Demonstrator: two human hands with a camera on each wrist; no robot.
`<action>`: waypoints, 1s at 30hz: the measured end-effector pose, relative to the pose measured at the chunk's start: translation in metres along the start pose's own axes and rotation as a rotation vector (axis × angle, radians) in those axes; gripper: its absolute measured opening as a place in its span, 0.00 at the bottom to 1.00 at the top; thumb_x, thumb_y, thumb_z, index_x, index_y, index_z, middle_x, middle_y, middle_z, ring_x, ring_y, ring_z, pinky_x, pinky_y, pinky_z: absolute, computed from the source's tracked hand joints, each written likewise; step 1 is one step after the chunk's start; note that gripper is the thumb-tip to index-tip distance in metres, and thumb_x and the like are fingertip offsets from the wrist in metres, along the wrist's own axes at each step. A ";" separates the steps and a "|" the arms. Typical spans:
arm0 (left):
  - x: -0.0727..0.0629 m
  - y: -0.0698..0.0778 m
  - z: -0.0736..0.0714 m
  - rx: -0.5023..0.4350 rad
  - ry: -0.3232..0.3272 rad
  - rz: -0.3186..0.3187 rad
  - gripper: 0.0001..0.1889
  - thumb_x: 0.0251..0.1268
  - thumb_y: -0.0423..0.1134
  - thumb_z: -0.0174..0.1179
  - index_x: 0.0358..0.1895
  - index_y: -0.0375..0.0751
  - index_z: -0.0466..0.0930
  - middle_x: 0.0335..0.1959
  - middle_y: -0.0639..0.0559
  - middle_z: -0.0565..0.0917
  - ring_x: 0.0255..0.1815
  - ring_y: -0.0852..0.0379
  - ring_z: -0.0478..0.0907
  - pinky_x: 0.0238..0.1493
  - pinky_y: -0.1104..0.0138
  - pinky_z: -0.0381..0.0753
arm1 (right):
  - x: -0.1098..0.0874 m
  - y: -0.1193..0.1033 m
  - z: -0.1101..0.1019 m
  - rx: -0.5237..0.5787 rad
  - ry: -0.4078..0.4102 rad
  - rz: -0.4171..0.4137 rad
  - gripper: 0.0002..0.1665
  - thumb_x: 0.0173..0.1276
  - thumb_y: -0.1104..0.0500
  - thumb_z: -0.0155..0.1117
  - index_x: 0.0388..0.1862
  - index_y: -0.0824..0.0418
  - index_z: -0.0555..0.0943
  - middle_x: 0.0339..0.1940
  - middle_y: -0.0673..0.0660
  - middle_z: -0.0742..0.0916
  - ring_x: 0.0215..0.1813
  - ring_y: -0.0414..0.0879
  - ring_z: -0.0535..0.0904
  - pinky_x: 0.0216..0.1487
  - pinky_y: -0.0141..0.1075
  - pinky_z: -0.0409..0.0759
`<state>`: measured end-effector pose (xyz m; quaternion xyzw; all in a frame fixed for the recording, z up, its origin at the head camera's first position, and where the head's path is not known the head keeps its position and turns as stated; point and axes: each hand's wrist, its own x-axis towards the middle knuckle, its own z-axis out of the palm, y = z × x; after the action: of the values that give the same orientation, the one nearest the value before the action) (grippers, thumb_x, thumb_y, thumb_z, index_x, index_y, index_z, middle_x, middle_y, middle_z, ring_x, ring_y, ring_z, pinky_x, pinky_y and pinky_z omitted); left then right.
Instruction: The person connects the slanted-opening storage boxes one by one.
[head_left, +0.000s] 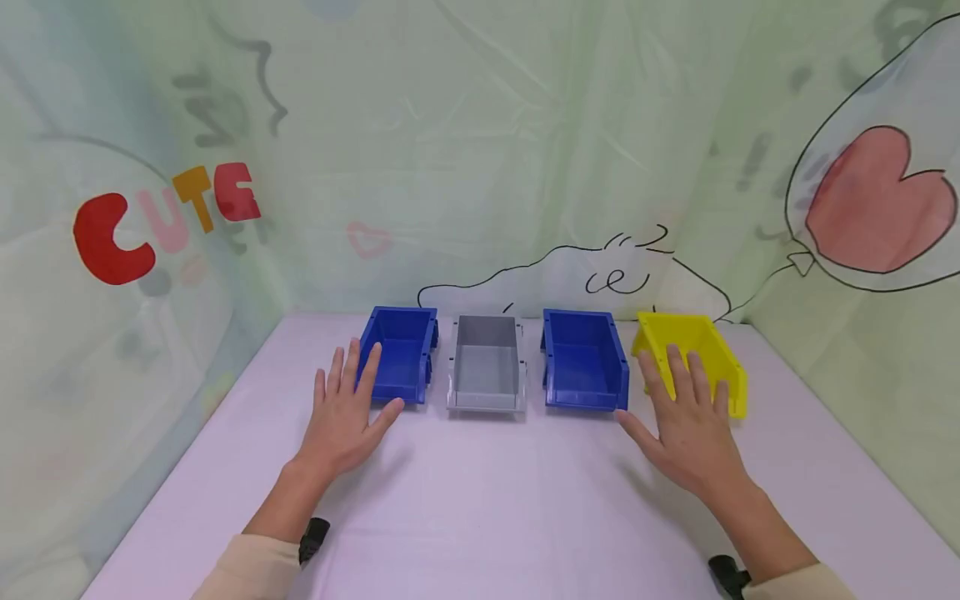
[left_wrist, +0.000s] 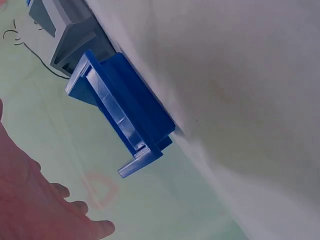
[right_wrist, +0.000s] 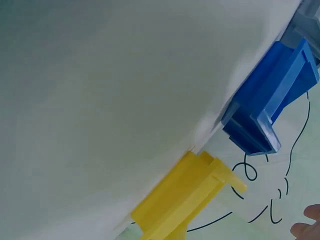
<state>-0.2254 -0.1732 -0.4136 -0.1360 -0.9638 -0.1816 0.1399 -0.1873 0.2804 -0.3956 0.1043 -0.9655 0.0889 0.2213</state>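
Observation:
Both hands hover palm down over the table with fingers spread, holding nothing. The left hand [head_left: 343, 425] is nearest the left blue bin [head_left: 398, 358], covering part of its left side in the head view. Over on the right, the right hand [head_left: 690, 429] partly hides the yellow bin [head_left: 723, 367]. Between the hands stand a grey bin [head_left: 487, 371] and another blue bin [head_left: 585, 362]. No contents show in the bins. The left wrist view has the blue bin [left_wrist: 125, 105] beyond the fingers; in the right wrist view the yellow bin [right_wrist: 180, 195] appears below a blue one.
A white-covered table [head_left: 487, 500] carries the bins in a row along its back. Printed curtains enclose the table at the back and sides, with a balloon drawing [head_left: 877, 200] at right and coloured letters [head_left: 112, 242] at left. Dark straps [head_left: 313, 537] sit at the wrists.

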 end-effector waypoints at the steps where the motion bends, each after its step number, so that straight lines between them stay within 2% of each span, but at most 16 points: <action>1: 0.001 -0.001 0.000 -0.019 -0.002 -0.006 0.46 0.77 0.63 0.50 0.86 0.50 0.36 0.87 0.39 0.35 0.86 0.34 0.32 0.80 0.32 0.34 | 0.001 -0.002 0.000 0.006 0.001 -0.005 0.55 0.72 0.39 0.62 0.87 0.49 0.44 0.85 0.71 0.51 0.84 0.72 0.43 0.74 0.80 0.39; 7: 0.005 -0.007 0.000 -0.109 -0.019 -0.048 0.46 0.78 0.61 0.49 0.86 0.47 0.36 0.86 0.37 0.36 0.86 0.31 0.34 0.79 0.30 0.37 | 0.008 -0.015 0.003 0.055 0.009 -0.057 0.55 0.67 0.44 0.70 0.85 0.52 0.53 0.84 0.72 0.56 0.82 0.74 0.49 0.74 0.78 0.49; 12: 0.008 -0.011 0.000 -0.133 -0.041 -0.082 0.46 0.79 0.60 0.48 0.86 0.44 0.36 0.86 0.34 0.37 0.85 0.29 0.34 0.79 0.29 0.39 | 0.012 -0.028 0.006 0.087 0.007 -0.066 0.53 0.66 0.46 0.72 0.84 0.55 0.57 0.82 0.72 0.60 0.80 0.73 0.56 0.74 0.73 0.60; 17: 0.013 -0.018 0.003 -0.196 -0.087 -0.152 0.48 0.78 0.58 0.52 0.85 0.42 0.32 0.86 0.33 0.35 0.85 0.28 0.32 0.79 0.30 0.40 | 0.015 -0.044 0.010 0.145 -0.047 -0.026 0.51 0.70 0.46 0.70 0.84 0.55 0.57 0.82 0.71 0.61 0.79 0.72 0.60 0.71 0.70 0.69; 23: 0.022 -0.023 0.005 -0.329 -0.149 -0.221 0.53 0.76 0.53 0.58 0.85 0.49 0.25 0.86 0.35 0.31 0.85 0.28 0.31 0.79 0.31 0.42 | 0.018 -0.055 0.015 0.245 -0.065 0.009 0.48 0.72 0.48 0.68 0.84 0.55 0.57 0.82 0.71 0.62 0.79 0.72 0.61 0.68 0.70 0.71; 27: 0.025 -0.027 0.007 -0.336 -0.153 -0.237 0.55 0.73 0.51 0.61 0.85 0.49 0.25 0.86 0.35 0.32 0.85 0.28 0.32 0.79 0.31 0.43 | 0.022 -0.061 0.018 0.275 -0.099 0.031 0.46 0.74 0.48 0.67 0.84 0.54 0.57 0.82 0.68 0.64 0.77 0.71 0.65 0.67 0.69 0.73; 30: 0.026 -0.032 0.007 -0.353 -0.143 -0.248 0.57 0.69 0.49 0.64 0.85 0.48 0.26 0.86 0.34 0.33 0.85 0.29 0.34 0.78 0.30 0.44 | 0.025 -0.068 0.021 0.298 -0.122 0.034 0.42 0.76 0.48 0.64 0.83 0.55 0.61 0.79 0.67 0.69 0.74 0.69 0.71 0.65 0.66 0.77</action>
<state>-0.2615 -0.1939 -0.4219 -0.0514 -0.9339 -0.3532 0.0221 -0.2018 0.2067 -0.3947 0.1249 -0.9549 0.2282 0.1430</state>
